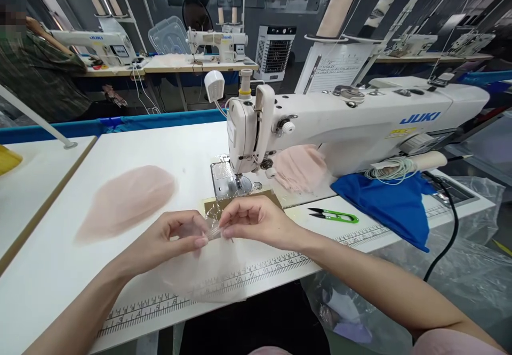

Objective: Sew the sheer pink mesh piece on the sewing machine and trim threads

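Note:
My left hand (170,240) pinches the gathered edge of a sheer pale fabric piece (206,277) between thumb and forefinger. Close beside it, my right hand (262,222) pinches the same edge, fingertips pressed together. The fabric hangs below both hands over the ruler-marked front of the table. A shiny clear strip (214,210) shows by my fingertips, toward the metal needle plate (224,184) of the white sewing machine (344,115). Where the strip ends is hard to make out. Sheer pink fabric (132,198) lies flat to the left.
Under the machine arm sits a bunched pink fabric pile (302,167). Green thread snips (338,216) lie to the right, before a blue cloth (388,200) with a thread cone and coiled cord (394,169). A co-worker's sleeve (36,72) shows at the far left.

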### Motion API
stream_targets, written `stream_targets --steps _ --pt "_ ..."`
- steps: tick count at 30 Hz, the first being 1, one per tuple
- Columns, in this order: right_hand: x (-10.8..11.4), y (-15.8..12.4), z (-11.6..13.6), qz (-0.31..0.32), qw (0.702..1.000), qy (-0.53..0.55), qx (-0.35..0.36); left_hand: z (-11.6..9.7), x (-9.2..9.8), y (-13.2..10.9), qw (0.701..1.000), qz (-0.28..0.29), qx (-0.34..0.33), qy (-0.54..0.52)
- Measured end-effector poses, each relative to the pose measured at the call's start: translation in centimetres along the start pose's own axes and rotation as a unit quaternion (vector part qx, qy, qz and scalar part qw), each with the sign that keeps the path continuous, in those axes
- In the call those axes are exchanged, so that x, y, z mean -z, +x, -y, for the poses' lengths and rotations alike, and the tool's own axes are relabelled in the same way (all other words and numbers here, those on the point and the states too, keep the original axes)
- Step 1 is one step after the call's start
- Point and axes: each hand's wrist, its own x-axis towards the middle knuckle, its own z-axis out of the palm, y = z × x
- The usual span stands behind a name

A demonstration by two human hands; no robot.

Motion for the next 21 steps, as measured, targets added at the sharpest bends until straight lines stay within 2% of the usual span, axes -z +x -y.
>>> stream_targets --steps 5,10,15,19,21 --pt "-0.6 -0.3 0.6 -0.039 0.991 -0.130 0.014 -1.0 -1.0 0.4 0.999 -0.006 0.000 -0.036" --pt "-0.5 -0.4 1.0 -0.050 0.959 -0.261 0.099 -1.0 -1.5 0.6 0.998 -0.021 0.003 -0.067" --pt "0.0 -0.4 0.8 -0.010 0.908 -0.378 0.183 -0.9 -1.5 0.6 0.998 -0.032 0.000 -0.053" --pt "0.3 -0.3 1.0 0.030 0.879 -0.434 0.196 -0.6 -1.6 0.7 0.998 -0.033 0.009 -0.051" --pt "0.3 -0.3 1.4 0.045 0.872 -0.453 0.179 -0.4 -1.7 0.7 0.998 -0.028 0.014 -0.050"
